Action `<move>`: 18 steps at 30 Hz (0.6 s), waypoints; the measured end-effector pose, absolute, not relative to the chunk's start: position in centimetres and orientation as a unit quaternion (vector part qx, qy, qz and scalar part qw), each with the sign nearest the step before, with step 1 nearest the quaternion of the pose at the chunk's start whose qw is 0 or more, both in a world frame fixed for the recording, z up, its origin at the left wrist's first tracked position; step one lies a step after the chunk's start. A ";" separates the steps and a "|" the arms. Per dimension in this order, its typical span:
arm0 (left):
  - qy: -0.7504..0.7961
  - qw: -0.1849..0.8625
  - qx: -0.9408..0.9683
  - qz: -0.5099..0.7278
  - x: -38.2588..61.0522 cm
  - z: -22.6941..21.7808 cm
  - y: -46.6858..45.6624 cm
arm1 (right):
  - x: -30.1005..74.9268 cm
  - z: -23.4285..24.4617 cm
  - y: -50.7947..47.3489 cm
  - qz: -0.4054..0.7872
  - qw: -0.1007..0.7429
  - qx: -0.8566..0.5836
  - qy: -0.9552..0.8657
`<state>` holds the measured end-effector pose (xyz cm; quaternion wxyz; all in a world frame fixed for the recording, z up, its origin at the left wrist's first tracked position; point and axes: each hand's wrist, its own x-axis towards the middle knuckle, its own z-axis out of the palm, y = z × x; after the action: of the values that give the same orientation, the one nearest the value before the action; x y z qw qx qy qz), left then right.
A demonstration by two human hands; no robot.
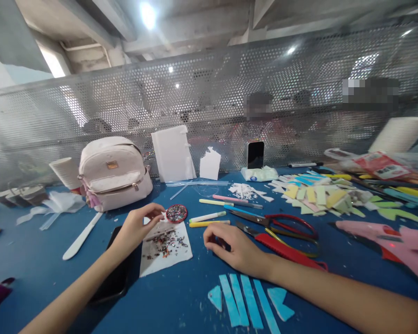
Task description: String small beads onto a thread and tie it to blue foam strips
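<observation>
My left hand point(139, 226) hovers over the upper left of a white paper sheet point(149, 266), its fingers curved and slightly apart, with nothing visible in them. Just beyond its fingertips lies a round red-rimmed dish point(177, 213) filled with dark multicoloured glitter or small flakes. Loose flakes point(165, 243) are scattered over the paper. My right hand point(238, 248) rests on the blue table, loosely curled with a gap between thumb and fingers, holding nothing I can see. Several coloured markers point(209, 216) lie beyond it, and red-handled scissors point(289, 250) are beside its wrist.
Blue strips point(245, 301) lie below my right forearm. A pink glue gun point(379, 241) is at right, near a pile of coloured cut pieces point(316, 195). A dark phone point(113, 278) lies under my left forearm. A white backpack point(114, 171) stands before the perforated metal screen point(202, 97).
</observation>
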<state>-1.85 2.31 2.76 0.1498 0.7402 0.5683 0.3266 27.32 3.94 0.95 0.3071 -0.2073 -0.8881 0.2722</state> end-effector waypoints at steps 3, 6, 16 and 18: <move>0.600 0.124 0.737 0.286 -3.1 1.7 3.3 | 27.3 1.1 3.9 0.270 0.301 -0.200 -0.893; 0.611 0.117 0.740 0.257 -3.1 0.7 3.5 | 27.3 1.1 3.9 0.265 0.305 -0.191 -0.895; 0.614 0.122 0.725 0.289 -2.1 0.4 3.7 | 27.2 1.1 3.8 0.262 0.301 -0.197 -0.896; 0.604 0.131 0.720 0.317 -1.8 1.0 3.3 | 27.2 1.1 3.8 0.261 0.305 -0.199 -0.894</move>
<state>-1.76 3.34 0.97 0.1307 0.7197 0.6035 0.3174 27.19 3.81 1.07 0.3046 -0.1985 -0.8942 0.2612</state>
